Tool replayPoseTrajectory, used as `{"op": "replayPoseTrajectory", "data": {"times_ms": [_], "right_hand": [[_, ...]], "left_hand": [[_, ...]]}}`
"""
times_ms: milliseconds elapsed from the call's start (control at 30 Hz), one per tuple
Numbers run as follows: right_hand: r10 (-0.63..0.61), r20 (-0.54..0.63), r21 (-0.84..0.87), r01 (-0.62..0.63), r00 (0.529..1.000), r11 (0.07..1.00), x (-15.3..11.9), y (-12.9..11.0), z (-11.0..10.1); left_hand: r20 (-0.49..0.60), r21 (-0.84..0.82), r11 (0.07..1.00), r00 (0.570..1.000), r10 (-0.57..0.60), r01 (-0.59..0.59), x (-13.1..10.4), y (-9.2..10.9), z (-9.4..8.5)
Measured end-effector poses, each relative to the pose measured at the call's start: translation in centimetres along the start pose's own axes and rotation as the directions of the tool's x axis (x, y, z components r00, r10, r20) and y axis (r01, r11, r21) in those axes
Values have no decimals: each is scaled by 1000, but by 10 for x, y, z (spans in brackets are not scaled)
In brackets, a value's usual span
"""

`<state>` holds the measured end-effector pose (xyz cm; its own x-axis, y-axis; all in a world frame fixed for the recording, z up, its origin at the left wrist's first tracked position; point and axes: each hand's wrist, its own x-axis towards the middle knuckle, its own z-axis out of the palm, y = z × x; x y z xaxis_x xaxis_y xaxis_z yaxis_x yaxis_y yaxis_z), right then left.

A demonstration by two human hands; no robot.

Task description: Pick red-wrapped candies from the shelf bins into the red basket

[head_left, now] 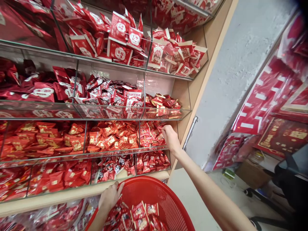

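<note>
My right hand (170, 138) reaches into the right-end compartment of a lower shelf, its fingers pinched together at a small red candy packet (159, 129). Other red candy packets (145, 133) lie piled just left of it. At the bottom, my left hand (110, 196) grips the rim of a large red plastic basket (166, 189), fingers bent over the edge. Inside the basket lie several red wrapped candies (139, 211). Below the right hand's compartment, another holds dark red packets (152, 161).
Shelves with clear dividers (144, 89) hold heaps of red and gold packets. A wooden side panel (204, 86) closes the rack on the right. Beyond are a grey wall (221, 73), hanging red packaging (260, 96), a cardboard box (252, 175) and a black wheeled chair (288, 189).
</note>
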<state>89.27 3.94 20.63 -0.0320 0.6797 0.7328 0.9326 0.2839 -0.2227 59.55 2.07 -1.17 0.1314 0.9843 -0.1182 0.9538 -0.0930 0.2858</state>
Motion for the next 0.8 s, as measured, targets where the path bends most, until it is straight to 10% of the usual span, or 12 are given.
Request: {"op": "replayPoseTrajectory", "data": {"times_ms": [200,433,500,633,800], "right_hand": [[-15,-203,327,83,979,941,-49,-10,-24],[-71,-10,485,67,997,872,-160,-37,-15],[-105,51,521,64,993,851,-189,-49,-10],[-191,142,611,66,971,789,-223,-71,-8],[-83,229,683,-99,970,724,-241,-91,-11]], "left_hand": [[1,-222,975,1000,14,-13,7,-10,1],[-126,-463,883,992,14,-71,-33,1,-42],[-89,-682,721,993,83,-121,-56,20,-61],[302,-935,257,930,208,246,-95,64,-80],[257,-950,219,955,146,222,-118,95,-71]]}}
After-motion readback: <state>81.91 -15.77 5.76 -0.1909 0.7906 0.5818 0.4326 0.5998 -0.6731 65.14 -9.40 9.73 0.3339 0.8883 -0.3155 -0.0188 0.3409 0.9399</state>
